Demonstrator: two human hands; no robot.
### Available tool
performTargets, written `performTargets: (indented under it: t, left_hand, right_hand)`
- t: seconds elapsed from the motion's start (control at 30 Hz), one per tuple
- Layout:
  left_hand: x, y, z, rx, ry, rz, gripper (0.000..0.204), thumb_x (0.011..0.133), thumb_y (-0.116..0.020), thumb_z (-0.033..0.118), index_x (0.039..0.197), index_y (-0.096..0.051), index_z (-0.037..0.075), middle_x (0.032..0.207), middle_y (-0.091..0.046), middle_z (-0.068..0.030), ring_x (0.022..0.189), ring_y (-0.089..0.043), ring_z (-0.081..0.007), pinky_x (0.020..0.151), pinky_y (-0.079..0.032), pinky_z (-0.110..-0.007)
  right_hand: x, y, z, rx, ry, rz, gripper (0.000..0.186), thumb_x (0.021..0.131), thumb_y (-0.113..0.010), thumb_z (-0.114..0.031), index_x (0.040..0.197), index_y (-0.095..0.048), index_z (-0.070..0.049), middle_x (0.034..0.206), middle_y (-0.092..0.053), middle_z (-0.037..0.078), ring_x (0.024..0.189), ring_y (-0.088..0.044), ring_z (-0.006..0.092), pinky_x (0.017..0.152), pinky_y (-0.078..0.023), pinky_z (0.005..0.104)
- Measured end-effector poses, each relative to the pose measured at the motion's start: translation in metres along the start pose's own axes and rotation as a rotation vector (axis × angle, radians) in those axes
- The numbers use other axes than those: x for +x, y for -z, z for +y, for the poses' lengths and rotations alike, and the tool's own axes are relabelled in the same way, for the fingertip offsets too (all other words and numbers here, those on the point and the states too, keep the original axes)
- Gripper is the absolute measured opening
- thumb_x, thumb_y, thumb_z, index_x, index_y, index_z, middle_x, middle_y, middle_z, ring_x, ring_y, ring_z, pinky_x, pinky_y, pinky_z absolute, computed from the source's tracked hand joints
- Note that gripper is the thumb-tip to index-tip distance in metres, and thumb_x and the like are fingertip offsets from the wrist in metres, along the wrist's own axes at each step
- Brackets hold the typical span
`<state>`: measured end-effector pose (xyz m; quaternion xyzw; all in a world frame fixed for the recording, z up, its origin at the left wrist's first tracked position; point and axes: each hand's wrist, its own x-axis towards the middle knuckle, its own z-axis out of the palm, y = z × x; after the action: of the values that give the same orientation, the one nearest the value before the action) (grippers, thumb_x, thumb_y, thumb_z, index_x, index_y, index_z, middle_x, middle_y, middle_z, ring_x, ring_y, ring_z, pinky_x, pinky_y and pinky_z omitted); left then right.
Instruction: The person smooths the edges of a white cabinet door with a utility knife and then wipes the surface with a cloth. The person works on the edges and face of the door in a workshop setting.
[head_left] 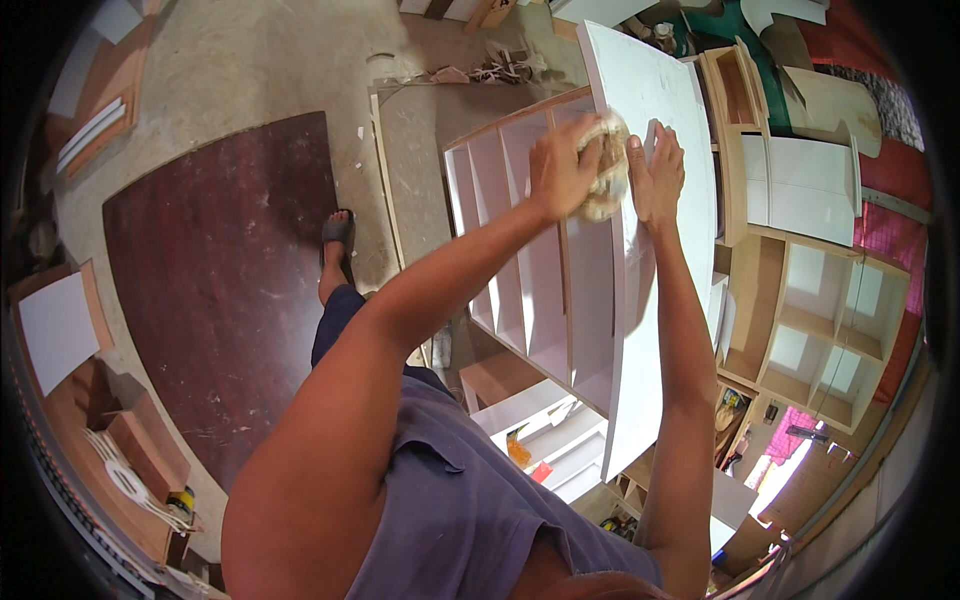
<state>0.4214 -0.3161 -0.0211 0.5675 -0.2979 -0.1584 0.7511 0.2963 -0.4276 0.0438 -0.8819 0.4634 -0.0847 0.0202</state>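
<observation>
My left hand (562,170) grips a crumpled, stained beige-and-white rag (607,190), which is slightly blurred. The rag is at the left edge of a long white panel (640,380). On that panel lies my right hand (657,180), fingers stretched out and thumb apart, holding nothing. Below and left of the panel stands a white shelf unit (540,270) with several compartments and raw wood-coloured edges; the panel covers its upper side.
A dark reddish-brown board (220,290) lies on the concrete floor at left, my sandalled foot (338,232) at its edge. Unfinished wooden cabinets (750,300) stand close on the right. A thin wood strip (388,190) and some scraps (505,68) lie beyond.
</observation>
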Motion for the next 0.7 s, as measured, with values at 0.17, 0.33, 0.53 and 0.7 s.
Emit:
performTargets:
  t: [0.17,0.33,0.53,0.7]
  left_hand:
    - [0.043,-0.008,-0.022,0.054,-0.099,0.064,0.036,0.091,-0.063,0.012,0.126,-0.066,0.006,0.101,-0.07,-0.021,0.091,-0.07,-0.0381,0.081,-0.054,-0.041]
    - [0.06,-0.01,-0.015,0.076,-0.033,0.055,0.037,0.093,-0.063,0.017,0.128,-0.065,0.003,0.1,-0.069,-0.0233,0.091,-0.068,-0.0397,0.082,-0.053,-0.043]
    - [0.072,-0.023,-0.025,0.058,-0.049,0.14,0.038,0.096,-0.06,0.019,0.128,-0.064,-0.001,0.099,-0.068,-0.0261,0.094,-0.067,-0.0412,0.083,-0.051,-0.045]
    - [0.089,-0.023,-0.026,0.119,0.047,0.089,0.041,0.098,-0.056,0.028,0.127,-0.063,0.0,0.099,-0.067,-0.0246,0.09,-0.066,-0.0425,0.079,-0.051,-0.049]
  right_hand:
    - [-0.001,0.002,-0.003,0.009,-0.002,0.009,0.088,0.094,-0.039,-0.072,0.154,-0.032,-0.008,0.159,-0.023,0.028,0.148,-0.015,0.0508,0.119,-0.011,0.0596]
    - [0.001,0.0,-0.002,-0.009,0.013,0.004,0.086,0.095,-0.039,-0.071,0.154,-0.031,-0.009,0.159,-0.022,0.028,0.148,-0.014,0.0506,0.12,-0.011,0.0587]
    - [0.002,0.002,-0.003,-0.008,0.011,-0.014,0.087,0.095,-0.041,-0.069,0.155,-0.028,-0.007,0.16,-0.02,0.028,0.148,-0.013,0.0505,0.12,-0.01,0.0585]
    - [-0.001,0.006,-0.009,-0.024,-0.037,-0.041,0.089,0.096,-0.04,-0.069,0.156,-0.027,-0.006,0.161,-0.019,0.028,0.149,-0.011,0.0501,0.12,-0.009,0.0589]
